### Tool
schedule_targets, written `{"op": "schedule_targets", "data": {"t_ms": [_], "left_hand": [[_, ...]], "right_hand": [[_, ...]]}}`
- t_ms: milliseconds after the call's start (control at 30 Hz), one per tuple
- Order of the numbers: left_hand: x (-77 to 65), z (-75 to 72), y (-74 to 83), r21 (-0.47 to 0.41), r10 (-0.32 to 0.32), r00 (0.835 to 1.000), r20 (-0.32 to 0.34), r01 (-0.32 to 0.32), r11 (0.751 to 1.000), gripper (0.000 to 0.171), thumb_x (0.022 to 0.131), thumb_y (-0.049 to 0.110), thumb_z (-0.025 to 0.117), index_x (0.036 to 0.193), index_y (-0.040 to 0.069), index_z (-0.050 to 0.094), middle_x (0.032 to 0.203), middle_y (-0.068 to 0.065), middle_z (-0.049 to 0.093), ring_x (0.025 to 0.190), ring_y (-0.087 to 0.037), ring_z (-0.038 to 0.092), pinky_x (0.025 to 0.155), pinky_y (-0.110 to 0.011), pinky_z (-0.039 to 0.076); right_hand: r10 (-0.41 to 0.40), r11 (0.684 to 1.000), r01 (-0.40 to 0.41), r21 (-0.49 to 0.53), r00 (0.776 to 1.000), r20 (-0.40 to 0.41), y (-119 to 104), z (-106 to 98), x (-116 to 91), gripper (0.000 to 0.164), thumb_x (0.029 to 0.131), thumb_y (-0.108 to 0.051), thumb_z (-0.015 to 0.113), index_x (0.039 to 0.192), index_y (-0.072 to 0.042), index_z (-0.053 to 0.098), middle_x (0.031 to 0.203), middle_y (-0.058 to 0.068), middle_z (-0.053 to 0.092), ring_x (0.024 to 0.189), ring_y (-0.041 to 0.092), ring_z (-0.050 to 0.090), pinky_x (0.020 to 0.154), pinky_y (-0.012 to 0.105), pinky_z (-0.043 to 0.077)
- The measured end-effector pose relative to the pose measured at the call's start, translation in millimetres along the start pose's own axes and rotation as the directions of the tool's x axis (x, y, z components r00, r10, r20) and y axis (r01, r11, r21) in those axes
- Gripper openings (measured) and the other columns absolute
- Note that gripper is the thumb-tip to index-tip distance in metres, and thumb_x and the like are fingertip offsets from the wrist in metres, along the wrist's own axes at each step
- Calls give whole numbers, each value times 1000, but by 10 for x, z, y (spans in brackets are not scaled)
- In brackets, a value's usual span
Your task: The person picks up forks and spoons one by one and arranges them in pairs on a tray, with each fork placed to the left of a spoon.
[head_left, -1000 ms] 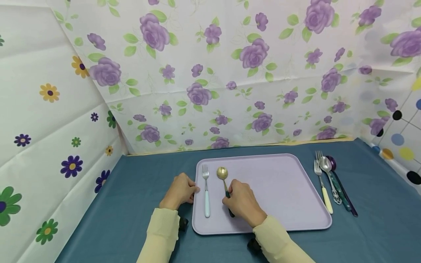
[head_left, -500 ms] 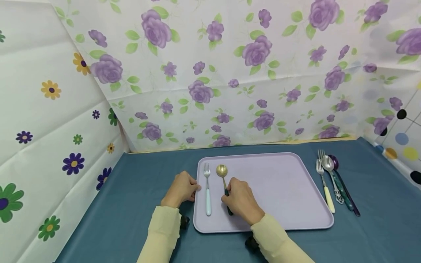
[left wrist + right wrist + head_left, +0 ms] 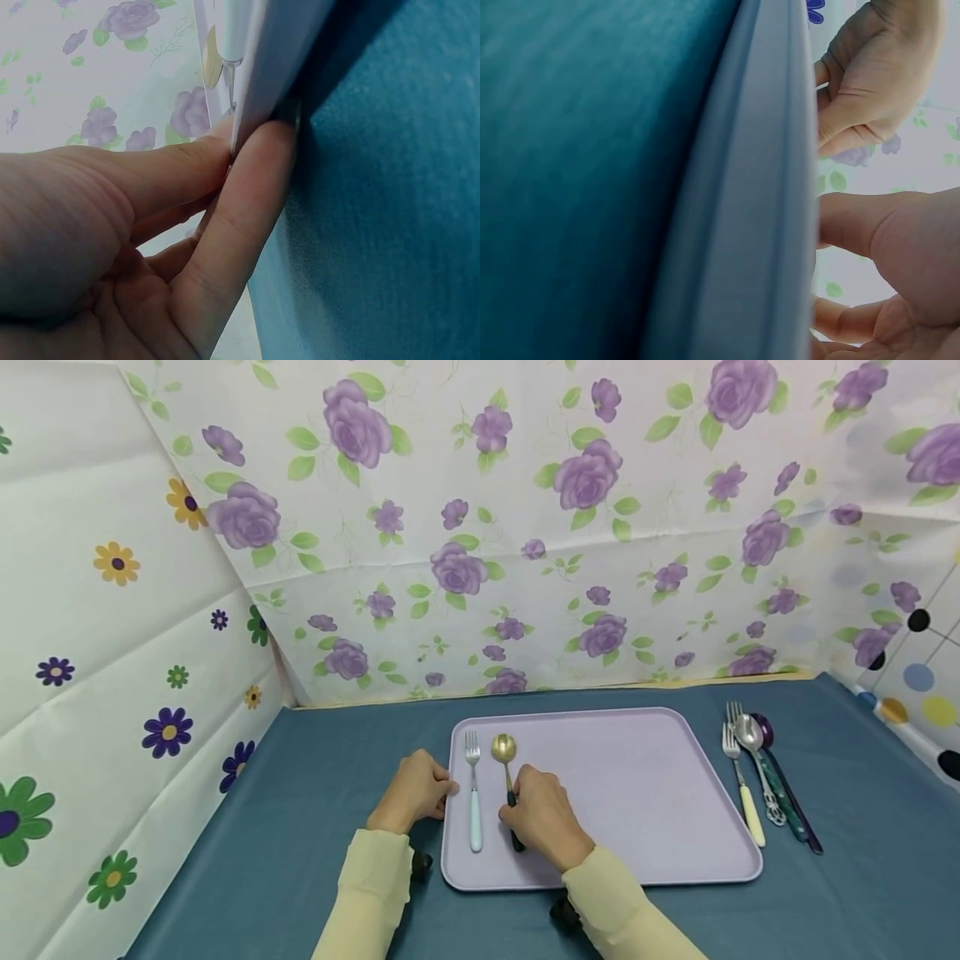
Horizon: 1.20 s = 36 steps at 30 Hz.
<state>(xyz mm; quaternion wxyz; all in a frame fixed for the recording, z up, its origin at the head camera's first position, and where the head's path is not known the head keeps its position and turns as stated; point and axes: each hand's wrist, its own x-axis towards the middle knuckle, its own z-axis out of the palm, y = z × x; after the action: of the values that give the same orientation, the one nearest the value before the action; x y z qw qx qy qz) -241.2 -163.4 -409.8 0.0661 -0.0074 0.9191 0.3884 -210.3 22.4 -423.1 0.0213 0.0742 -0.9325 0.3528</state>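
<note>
A lilac tray (image 3: 615, 802) lies on the blue cloth. My left hand (image 3: 412, 792) pinches its left rim between thumb and fingers, as the left wrist view (image 3: 259, 82) also shows. Just inside that rim lies a fork (image 3: 475, 802) with a pale mint handle, tines away from me. To its right, a spoon (image 3: 504, 748) with a gold bowl and dark green handle lies on the tray, bowl pointing away. My right hand (image 3: 546, 814) pinches the spoon's handle from the right side. In the right wrist view the tray's edge hides the fingertips and the spoon.
Right of the tray lies a bunch of cutlery: a fork (image 3: 742, 793) with a cream handle, another fork behind it, a silver spoon (image 3: 750, 733) and a purple spoon (image 3: 787, 797). A floral sheet (image 3: 450, 527) hangs behind the table, with another patterned sheet at the left.
My right hand has shifted slightly left, and the spoon has moved with it, now lying straighter and a little closer to the fork. The left hand stays on the rim.
</note>
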Motion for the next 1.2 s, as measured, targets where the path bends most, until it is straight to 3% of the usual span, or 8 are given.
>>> {"op": "schedule_targets", "data": {"t_ms": [1200], "left_hand": [[-3, -6, -4, 15, 19, 1000, 7, -19, 1000, 10, 88, 2, 67, 89, -3, 75, 73, -11, 69, 53, -15, 63, 50, -29, 58]], "right_hand": [[2, 1000, -1, -10, 1000, 31, -85, 77, 68, 22, 80, -11, 74, 76, -5, 53, 65, 5, 53, 51, 13, 51, 41, 24, 44]]}}
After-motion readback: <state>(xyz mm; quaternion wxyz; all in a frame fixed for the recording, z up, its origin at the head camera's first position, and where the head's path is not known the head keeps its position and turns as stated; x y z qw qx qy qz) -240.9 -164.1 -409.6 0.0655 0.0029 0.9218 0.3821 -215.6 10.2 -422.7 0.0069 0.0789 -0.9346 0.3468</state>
